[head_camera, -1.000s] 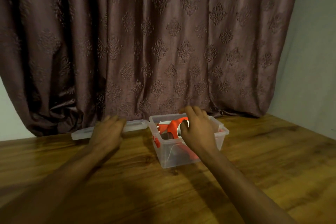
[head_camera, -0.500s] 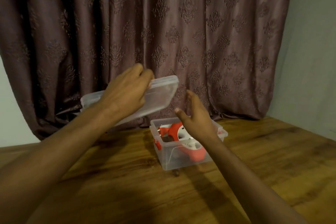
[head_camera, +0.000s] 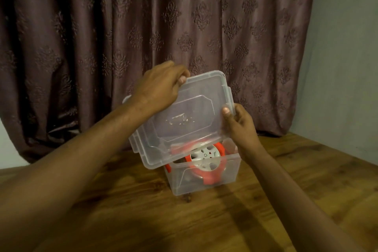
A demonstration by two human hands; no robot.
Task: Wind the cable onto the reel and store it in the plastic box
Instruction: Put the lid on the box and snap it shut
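A clear plastic box (head_camera: 204, 182) stands on the wooden table with the red and white cable reel (head_camera: 206, 162) lying inside it. Above the box I hold its clear lid (head_camera: 184, 120), tilted, its near edge low over the box's left rim. My left hand (head_camera: 159, 88) grips the lid's far left edge, fingers curled over it. My right hand (head_camera: 239, 125) pinches the lid's right edge, thumb on top. The cable itself cannot be made out separately from the reel.
The wooden table (head_camera: 225, 221) stretches around the box. A brown patterned curtain (head_camera: 163, 26) hangs right behind it, and a pale wall (head_camera: 347, 47) closes the right side.
My left hand lifted the lid from the table at left and carried it right, over the box. My right hand left the reel and took hold of the lid's right edge.
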